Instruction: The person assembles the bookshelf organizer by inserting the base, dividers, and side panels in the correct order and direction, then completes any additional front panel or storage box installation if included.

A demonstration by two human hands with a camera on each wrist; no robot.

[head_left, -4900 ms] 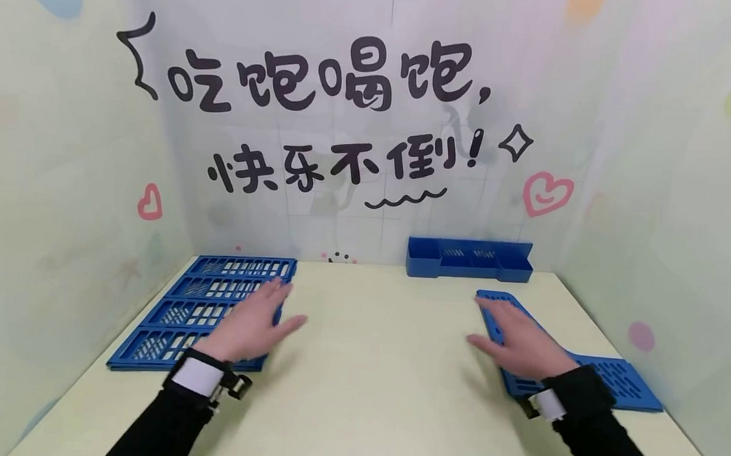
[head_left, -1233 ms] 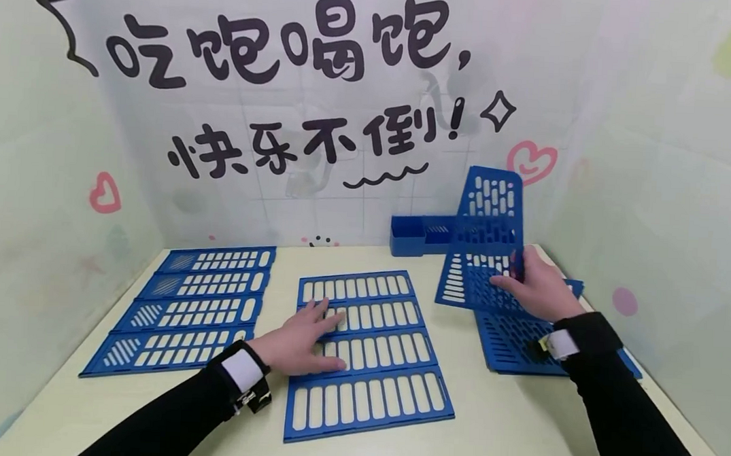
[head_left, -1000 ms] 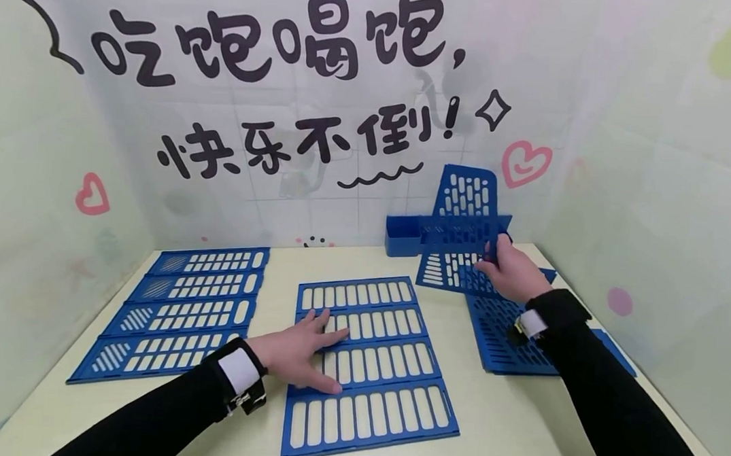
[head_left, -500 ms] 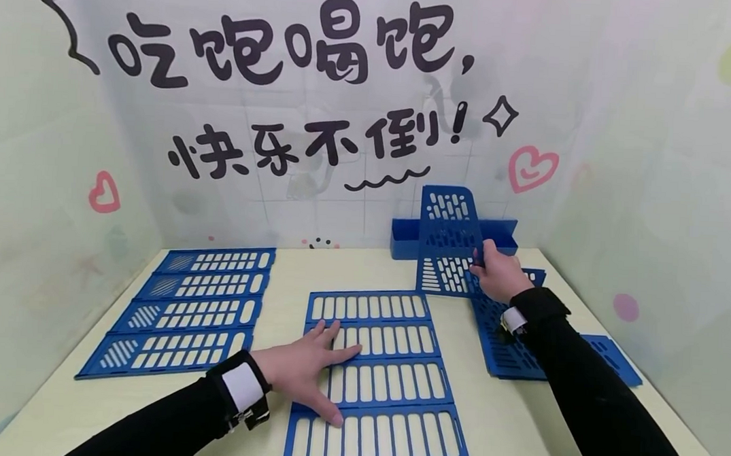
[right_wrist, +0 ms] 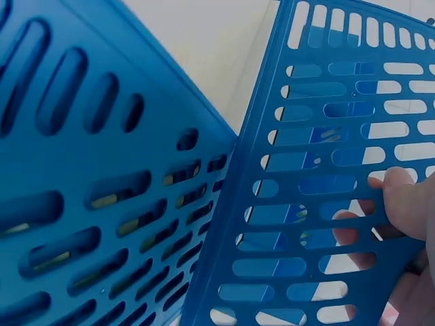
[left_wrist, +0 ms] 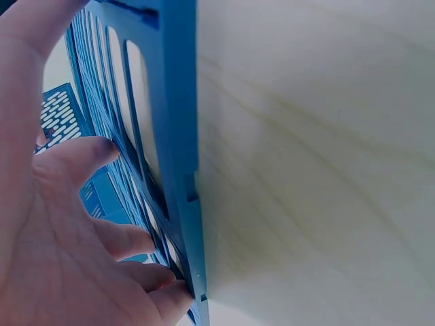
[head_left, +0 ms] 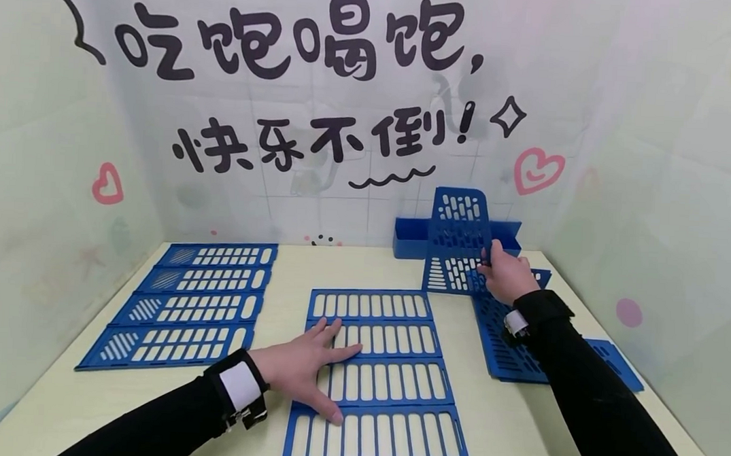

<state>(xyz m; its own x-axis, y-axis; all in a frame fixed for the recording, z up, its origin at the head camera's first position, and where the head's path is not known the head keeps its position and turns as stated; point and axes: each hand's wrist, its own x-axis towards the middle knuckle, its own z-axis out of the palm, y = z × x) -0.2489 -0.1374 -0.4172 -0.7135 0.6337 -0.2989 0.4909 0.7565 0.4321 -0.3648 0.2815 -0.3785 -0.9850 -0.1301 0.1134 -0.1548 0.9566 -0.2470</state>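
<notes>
A blue slotted panel (head_left: 374,374) with four rows lies flat in the middle of the pale table (head_left: 149,409). My left hand (head_left: 307,368) rests on it with fingers spread flat; the left wrist view shows those fingers (left_wrist: 81,224) against the panel's edge (left_wrist: 180,136). My right hand (head_left: 506,271) pinches the right edge of a narrower blue perforated side panel (head_left: 458,242), held upright above the table's far right. In the right wrist view that side panel (right_wrist: 326,176) fills the frame, with my fingertips (right_wrist: 401,197) showing through its slots.
A second four-row slotted panel (head_left: 184,302) lies flat at the left. More blue perforated panels (head_left: 507,343) are stacked flat at the right under my right arm. A long blue tray (head_left: 411,237) stands against the back wall. Walls close in on three sides.
My right hand has carried the upright side panel from above the right stack to the left and down, toward the far end of the middle panel. My left hand stays flat on the middle panel.
</notes>
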